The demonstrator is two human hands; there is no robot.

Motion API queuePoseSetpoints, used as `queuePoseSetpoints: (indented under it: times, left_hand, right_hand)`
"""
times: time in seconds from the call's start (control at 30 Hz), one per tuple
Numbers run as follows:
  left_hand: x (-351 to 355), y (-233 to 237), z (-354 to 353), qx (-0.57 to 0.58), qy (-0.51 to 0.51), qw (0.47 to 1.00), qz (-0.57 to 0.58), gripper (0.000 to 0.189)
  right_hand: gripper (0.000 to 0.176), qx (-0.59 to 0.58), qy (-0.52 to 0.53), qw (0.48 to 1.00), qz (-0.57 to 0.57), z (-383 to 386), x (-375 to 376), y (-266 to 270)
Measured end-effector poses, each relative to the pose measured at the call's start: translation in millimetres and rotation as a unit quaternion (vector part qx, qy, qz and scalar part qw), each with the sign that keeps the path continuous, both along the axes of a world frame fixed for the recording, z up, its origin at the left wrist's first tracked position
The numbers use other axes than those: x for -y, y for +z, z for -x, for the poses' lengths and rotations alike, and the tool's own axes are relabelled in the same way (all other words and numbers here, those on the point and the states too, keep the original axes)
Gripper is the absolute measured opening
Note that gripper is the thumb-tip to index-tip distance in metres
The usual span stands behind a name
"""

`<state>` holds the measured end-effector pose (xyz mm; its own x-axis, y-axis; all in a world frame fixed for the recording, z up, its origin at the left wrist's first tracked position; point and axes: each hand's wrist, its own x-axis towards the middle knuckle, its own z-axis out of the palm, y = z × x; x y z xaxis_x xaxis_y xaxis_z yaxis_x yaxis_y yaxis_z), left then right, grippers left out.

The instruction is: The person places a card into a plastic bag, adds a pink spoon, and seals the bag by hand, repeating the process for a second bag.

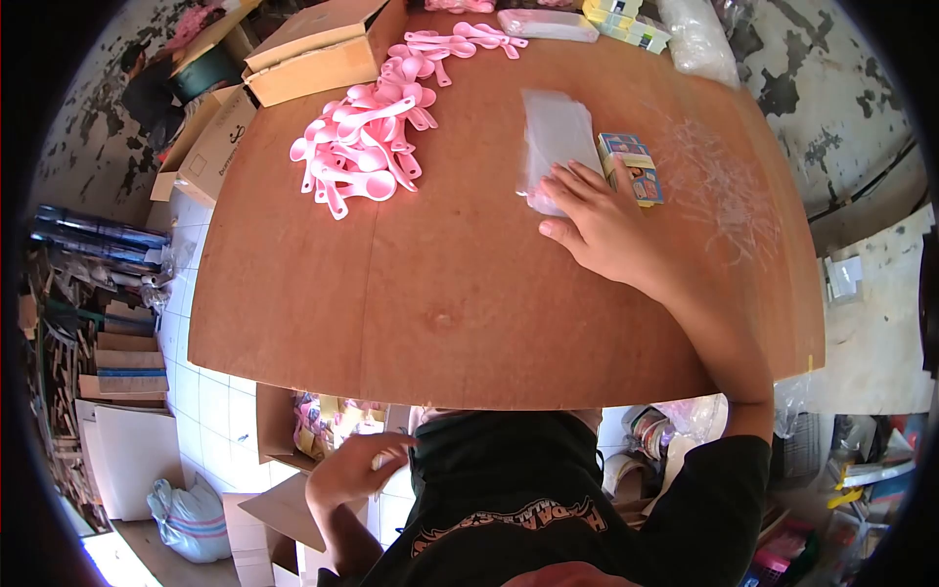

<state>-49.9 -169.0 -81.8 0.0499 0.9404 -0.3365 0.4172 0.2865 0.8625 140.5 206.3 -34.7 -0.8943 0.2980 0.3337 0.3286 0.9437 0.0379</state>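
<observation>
My right hand (602,220) lies with its fingers outstretched over the lower end of a stack of clear plastic bags (559,127). One of its fingers reaches the edge of a small stack of printed cards (636,171) beside the bags. My left hand (357,468) hangs below the table's front edge near my lap, fingers loosely bent and apart, with nothing visible in it. A heap of pink plastic measuring spoons (367,147) is piled on the left of the table, trailing toward the back.
The brown wooden table (440,313) spans the view. Thin clear strips (729,191) are scattered at its right. A cardboard box (318,59) stands at the back left; a plastic roll (699,44) lies at the back right. Below, an open box (279,426) holds colourful packets.
</observation>
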Motion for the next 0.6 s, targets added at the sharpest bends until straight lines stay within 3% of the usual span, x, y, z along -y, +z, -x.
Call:
queuePoseSetpoints:
  times: [0.1,0.17,0.23,0.3,0.37,0.43,0.5,0.53,0.6]
  left_hand:
    - [-39.1,27.3,-13.3,0.215,-0.158,0.947,-0.179,0.037]
    - [-65.0,30.3,-17.0,0.292,-0.151,0.906,-0.268,0.049]
    - [-84.7,37.8,-45.9,0.52,0.058,0.822,-0.226,0.06]
    - [-124.7,41.7,-58.2,0.533,0.163,0.789,-0.257,0.065]
    - [-152.5,41.0,-68.8,0.54,0.175,0.789,-0.237,0.07]
    - [-162.4,41.9,-71.6,0.546,0.181,0.789,-0.215,0.075]
    - [-165.7,44.2,-73.2,0.573,0.151,0.797,-0.119,0.065]
    - [-170.7,33.2,-78.0,0.603,0.151,0.773,-0.126,0.048]
    - [-171.3,36.0,-82.1,0.6,0.185,0.768,-0.123,0.041]
  right_hand:
    - [0.045,0.009,-0.018,1.0,-0.012,-1.5,2.1,6.5]
    - [0.048,-0.012,0.011,1.0,0.014,-8.0,13.7,20.2]
    - [0.05,0.009,0.048,0.998,0.032,-17.0,33.4,46.1]
    - [0.051,0.032,0.082,0.995,0.052,-28.0,54.3,68.2]
    - [0.055,0.066,0.15,0.976,0.147,-39.2,72.3,82.3]
    - [0.054,0.091,0.171,0.97,0.149,-47.7,86.5,90.4]
    - [0.054,0.114,0.188,0.963,0.155,-53.9,88.2,92.4]
    - [0.052,0.105,0.215,0.951,0.194,-56.7,85.3,91.2]
    - [0.05,0.06,0.232,0.941,0.24,-60.3,77.8,95.2]
